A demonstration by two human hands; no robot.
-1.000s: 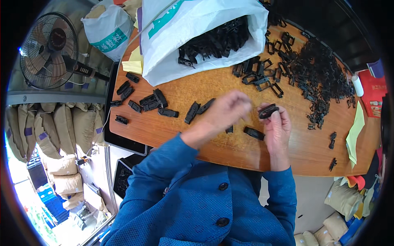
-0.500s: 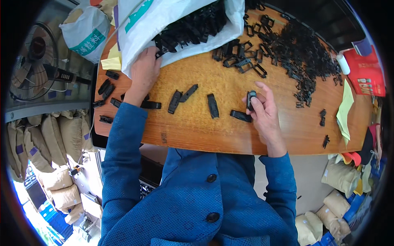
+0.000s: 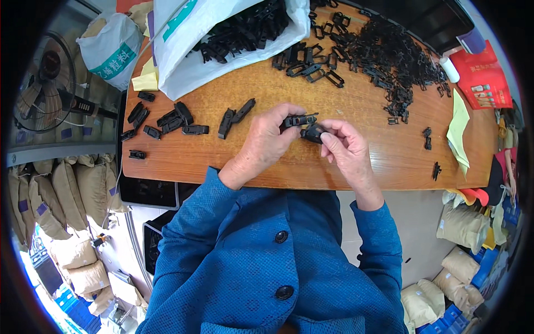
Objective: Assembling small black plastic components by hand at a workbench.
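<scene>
Over the near middle of the table, my left hand (image 3: 267,139) is closed on a narrow black plastic part (image 3: 299,119) with a slotted body. Right beside it, my right hand (image 3: 350,153) pinches a smaller, rounded black plastic piece (image 3: 314,132). The two pieces are close together; whether they touch I cannot tell. Left of my hands, a pair of long black parts (image 3: 236,117) lies on the wood. Further left is a loose cluster of similar black parts (image 3: 176,118). My hands cover some of the table beneath them.
A white woven bag (image 3: 186,72) full of black parts lies with its mouth open at the back. Black frame pieces (image 3: 334,79) and a large heap of small black parts (image 3: 397,61) spread at the back right. Yellow paper (image 3: 458,133) lies near the right edge; a fan (image 3: 50,83) stands left.
My left hand has come from the bag's mouth to the middle, now holding a black part. My right hand has moved slightly left, bringing its piece beside it. The whole view has shifted a little.
</scene>
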